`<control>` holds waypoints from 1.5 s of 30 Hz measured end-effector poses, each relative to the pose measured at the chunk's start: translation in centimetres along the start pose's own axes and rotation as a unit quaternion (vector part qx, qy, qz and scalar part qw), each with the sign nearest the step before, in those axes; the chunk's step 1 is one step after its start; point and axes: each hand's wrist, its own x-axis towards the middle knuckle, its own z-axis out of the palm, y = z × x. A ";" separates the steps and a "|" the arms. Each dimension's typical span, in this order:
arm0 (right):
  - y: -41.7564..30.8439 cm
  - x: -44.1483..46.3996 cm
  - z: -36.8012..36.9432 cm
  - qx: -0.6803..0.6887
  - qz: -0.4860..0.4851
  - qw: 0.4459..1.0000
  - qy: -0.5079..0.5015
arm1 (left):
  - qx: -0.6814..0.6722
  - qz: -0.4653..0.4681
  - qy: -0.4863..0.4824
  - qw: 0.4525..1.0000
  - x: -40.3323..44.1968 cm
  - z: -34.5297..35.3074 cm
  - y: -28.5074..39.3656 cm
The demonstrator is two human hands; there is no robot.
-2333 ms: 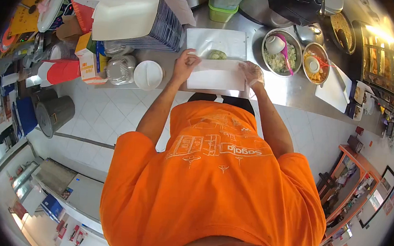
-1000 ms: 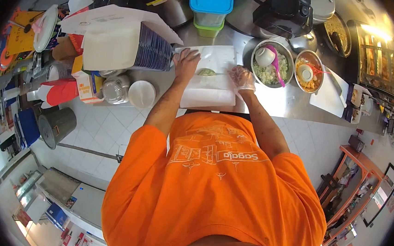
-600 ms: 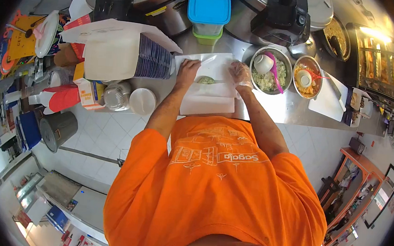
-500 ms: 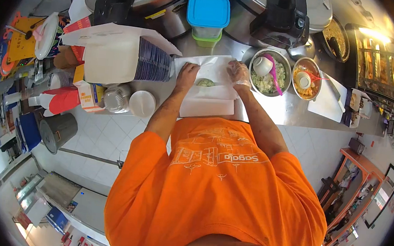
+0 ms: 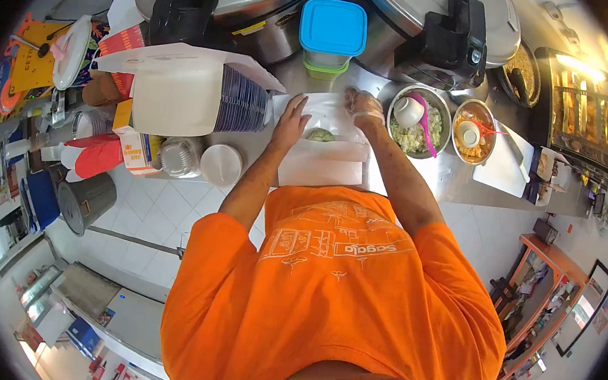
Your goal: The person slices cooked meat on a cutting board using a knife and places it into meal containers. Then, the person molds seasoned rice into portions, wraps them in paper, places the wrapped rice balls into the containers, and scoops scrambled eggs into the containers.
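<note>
On the steel counter lies a sheet of white wrapping paper (image 5: 332, 108) with a small mound of pale green-flecked rice (image 5: 319, 134) on it. My bare left hand (image 5: 292, 121) rests along the paper's left edge, fingers stretched out. My right hand (image 5: 364, 109), in a clear plastic glove, is closed at the paper's upper right corner, fingers bent around its edge. More white paper (image 5: 320, 170) lies nearer my body. Right of my right hand stands a metal bowl of rice (image 5: 409, 142) holding a white cup (image 5: 408, 112) and a pink spoon (image 5: 423, 124).
A second bowl (image 5: 472, 153) holds orange food. Beyond it are a white cutting board (image 5: 495, 168) and a knife (image 5: 515, 153). A blue-lidded container (image 5: 333, 28) stands between two large cookers. At left are a box of stacked dark packs (image 5: 243, 101) and round plastic tubs (image 5: 221, 165).
My left hand's fingers have straightened along the paper. My right hand has shifted slightly left and away from me at the paper's corner. The camera view has moved a little.
</note>
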 end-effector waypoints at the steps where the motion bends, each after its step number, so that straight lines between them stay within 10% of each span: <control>1: 0.0 0.0 0.0 0.004 -0.004 1.000 -0.009 | 0.017 -0.006 0.004 1.000 0.1 0.1 0.1; 25: -2.6 -4.9 -2.9 -0.195 -0.203 0.956 0.079 | 0.247 0.135 0.093 0.955 1.1 -4.3 5.2; 31: -2.5 -7.5 -4.3 -0.265 -0.277 0.924 -0.010 | 0.130 0.058 -0.143 0.979 0.3 -7.5 5.8; 42: 1.0 -12.5 -1.5 -0.262 -0.418 0.868 0.056 | 0.160 0.219 -0.180 0.945 -5.7 -5.8 3.5; 45: 2.6 -11.4 1.8 -0.192 -0.339 0.914 -0.108 | 0.160 0.198 -0.192 0.948 -6.2 -4.8 3.1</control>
